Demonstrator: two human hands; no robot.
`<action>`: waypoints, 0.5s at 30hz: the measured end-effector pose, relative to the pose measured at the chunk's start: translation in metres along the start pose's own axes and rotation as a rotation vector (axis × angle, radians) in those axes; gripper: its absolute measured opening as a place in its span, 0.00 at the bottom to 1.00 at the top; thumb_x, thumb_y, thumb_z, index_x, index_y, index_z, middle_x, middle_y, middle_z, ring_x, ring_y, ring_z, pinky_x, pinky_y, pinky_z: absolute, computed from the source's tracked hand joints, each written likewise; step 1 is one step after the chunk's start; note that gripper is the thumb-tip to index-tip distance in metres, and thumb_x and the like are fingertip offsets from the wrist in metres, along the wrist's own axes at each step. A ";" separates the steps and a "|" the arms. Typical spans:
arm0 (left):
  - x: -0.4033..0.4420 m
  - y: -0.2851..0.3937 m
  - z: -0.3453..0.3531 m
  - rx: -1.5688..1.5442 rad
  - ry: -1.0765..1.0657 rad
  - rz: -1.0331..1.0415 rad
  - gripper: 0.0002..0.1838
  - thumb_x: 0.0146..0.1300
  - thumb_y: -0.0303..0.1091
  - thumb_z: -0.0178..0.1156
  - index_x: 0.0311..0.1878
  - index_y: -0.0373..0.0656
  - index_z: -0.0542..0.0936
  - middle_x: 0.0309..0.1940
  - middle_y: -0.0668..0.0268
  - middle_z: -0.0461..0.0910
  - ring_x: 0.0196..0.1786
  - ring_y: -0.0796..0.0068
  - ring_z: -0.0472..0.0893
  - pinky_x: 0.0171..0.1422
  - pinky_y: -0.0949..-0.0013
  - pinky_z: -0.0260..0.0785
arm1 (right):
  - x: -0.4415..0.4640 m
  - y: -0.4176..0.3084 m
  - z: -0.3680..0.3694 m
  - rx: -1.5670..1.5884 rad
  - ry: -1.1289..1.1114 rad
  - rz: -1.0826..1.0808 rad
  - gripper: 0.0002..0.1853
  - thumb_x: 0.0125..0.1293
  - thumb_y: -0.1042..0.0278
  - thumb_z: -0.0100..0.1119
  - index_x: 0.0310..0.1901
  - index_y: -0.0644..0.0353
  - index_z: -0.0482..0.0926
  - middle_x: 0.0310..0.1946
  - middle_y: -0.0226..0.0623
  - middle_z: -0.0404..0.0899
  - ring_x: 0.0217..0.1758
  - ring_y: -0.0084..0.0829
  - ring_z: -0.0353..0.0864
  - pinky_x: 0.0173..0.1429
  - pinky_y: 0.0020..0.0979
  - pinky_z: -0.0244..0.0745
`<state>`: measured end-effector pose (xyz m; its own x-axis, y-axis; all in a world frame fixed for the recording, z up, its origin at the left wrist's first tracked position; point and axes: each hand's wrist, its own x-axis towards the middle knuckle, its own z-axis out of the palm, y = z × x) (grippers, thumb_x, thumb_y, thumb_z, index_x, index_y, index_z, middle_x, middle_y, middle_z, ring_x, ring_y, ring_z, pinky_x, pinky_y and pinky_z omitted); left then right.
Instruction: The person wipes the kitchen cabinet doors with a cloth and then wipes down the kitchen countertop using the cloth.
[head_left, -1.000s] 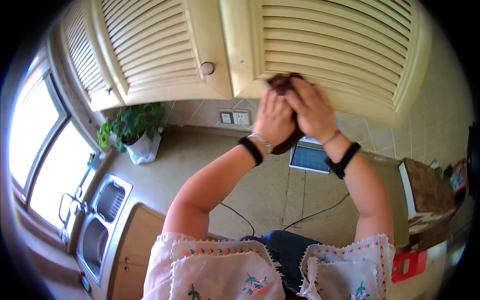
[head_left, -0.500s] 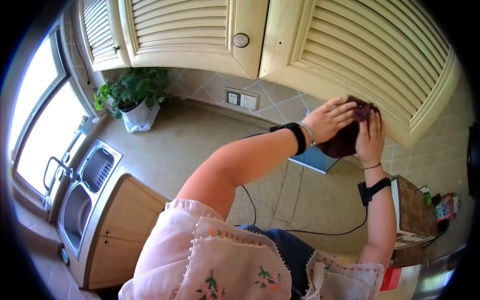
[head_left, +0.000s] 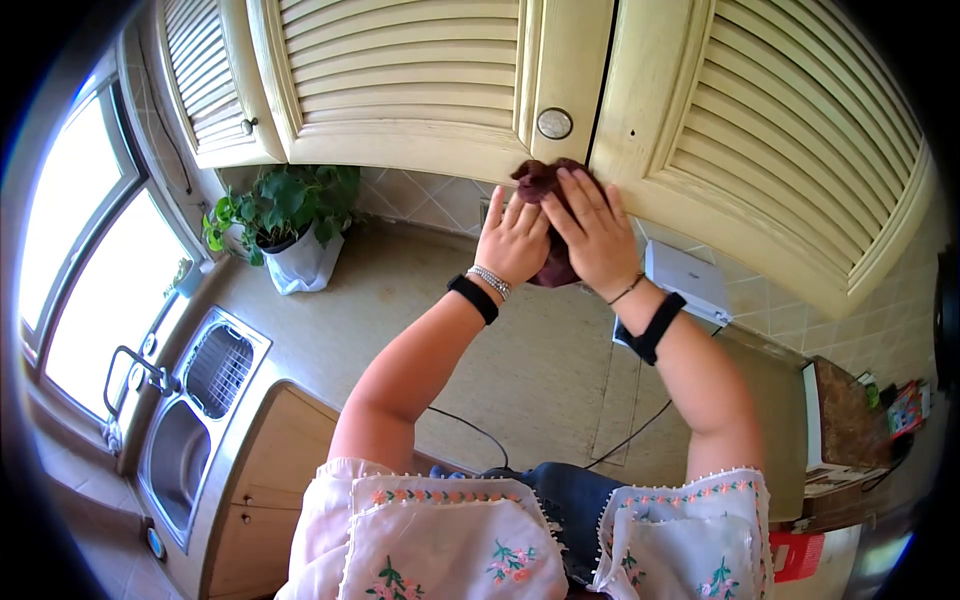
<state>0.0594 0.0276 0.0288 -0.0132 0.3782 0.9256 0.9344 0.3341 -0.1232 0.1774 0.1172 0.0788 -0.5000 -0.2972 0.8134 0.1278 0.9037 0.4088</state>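
A dark maroon cloth (head_left: 556, 262) is bunched against the lower edge of the cream louvered cabinet doors (head_left: 410, 150), near the gap between two doors. Fingers spread over the cloth's right part, my right hand (head_left: 594, 240) presses it to the wood. My left hand (head_left: 515, 243) lies at its left side, fingers extended and touching it. The cloth hangs down between both hands. A round knob (head_left: 554, 123) sits on the door just above them.
Below is a countertop (head_left: 400, 300) with a black cable. A potted plant (head_left: 295, 225) and a double sink (head_left: 205, 400) are at the left. A white device (head_left: 688, 280) stands behind my right wrist, and a brown-topped box (head_left: 848, 415) is at the right.
Over the last second both hands and the cloth went right along the cabinet's lower edge, then came back left to the gap between the doors. The camera view shifted too.
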 end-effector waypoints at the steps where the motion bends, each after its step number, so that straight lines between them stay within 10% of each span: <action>1: -0.003 -0.002 -0.003 -0.068 -0.019 -0.053 0.28 0.56 0.37 0.54 0.58 0.31 0.70 0.56 0.50 0.71 0.62 0.51 0.67 0.72 0.43 0.46 | 0.002 -0.010 0.006 0.060 0.027 0.036 0.22 0.64 0.67 0.44 0.61 0.49 0.69 0.64 0.40 0.66 0.69 0.38 0.62 0.74 0.42 0.47; 9: -0.078 0.031 -0.019 -0.777 -0.106 -0.501 0.34 0.59 0.23 0.51 0.70 0.38 0.56 0.71 0.46 0.51 0.68 0.44 0.62 0.67 0.58 0.61 | -0.060 -0.093 0.021 0.856 0.091 0.834 0.30 0.59 0.79 0.52 0.66 0.64 0.60 0.61 0.53 0.66 0.63 0.50 0.67 0.67 0.39 0.62; 15: -0.112 0.019 -0.029 -1.007 -0.249 -0.681 0.30 0.54 0.14 0.52 0.63 0.40 0.69 0.55 0.55 0.76 0.59 0.60 0.74 0.63 0.65 0.64 | -0.145 -0.093 0.030 1.606 -0.099 1.420 0.33 0.61 0.71 0.62 0.67 0.60 0.60 0.63 0.45 0.66 0.64 0.34 0.68 0.64 0.31 0.65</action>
<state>0.0884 -0.0333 -0.0664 -0.5668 0.5782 0.5869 0.5666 -0.2435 0.7872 0.2127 0.0860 -0.0894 -0.7841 0.6060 0.1340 -0.2627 -0.1284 -0.9563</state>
